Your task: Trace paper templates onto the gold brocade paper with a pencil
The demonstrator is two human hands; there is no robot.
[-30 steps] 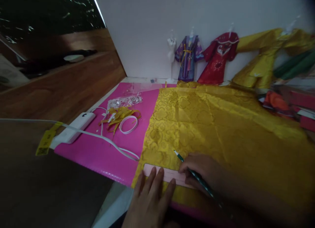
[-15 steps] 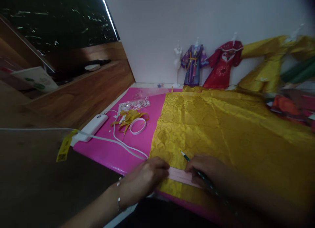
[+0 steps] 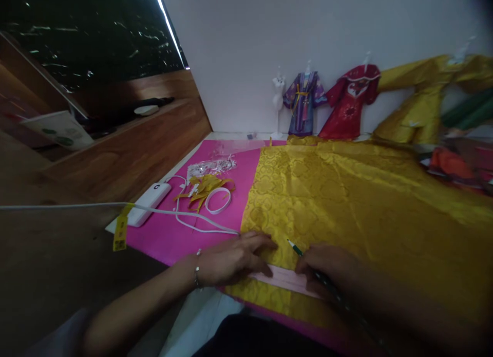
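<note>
Pink strip (image 3: 287, 279) lies under flat left hand (image 3: 234, 257), beside right hand (image 3: 327, 269) gripping pencil (image 3: 298, 250)

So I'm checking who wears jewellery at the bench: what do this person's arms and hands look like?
The left hand is bare, with a thin silvery bracelet at the wrist. The right hand is bare too; its forearm lies in shadow, so any sleeve cannot be told.
</note>
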